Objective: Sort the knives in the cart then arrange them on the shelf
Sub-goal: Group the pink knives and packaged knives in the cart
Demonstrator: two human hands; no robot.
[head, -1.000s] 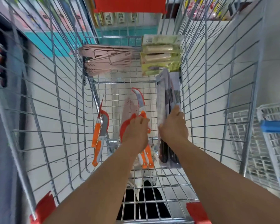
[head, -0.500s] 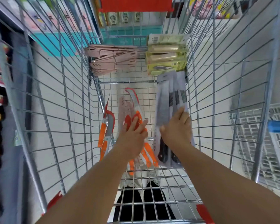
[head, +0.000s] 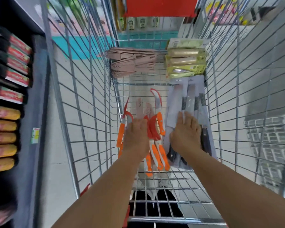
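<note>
Sorting inside the cart [head: 82, 112], judged under way.

At 9 o'clock: store shelf [head: 38, 89] with stocked packets, well apart from both hands.

Left of centre: left hand [head: 136, 137] laid over the orange-handled knives [head: 158, 152], fingers fairly straight, grip apart; whether anything is pinched beneath cannot be told. Sweep these knives into one bundle, handles together, curved blades pointing away toward 12 o'clock.

Right of centre: right hand [head: 186, 135] pressing flat on the carded black-handled knives [head: 189, 102], grip apart, fingers extended. Square this stack against the cart's 3 o'clock wall.

At 12 o'clock: pink sheathed knives [head: 132, 63] and green boxed knives [head: 186, 61], already grouped. Keep the four kinds apart. Lift by handles or packaging only.
</note>
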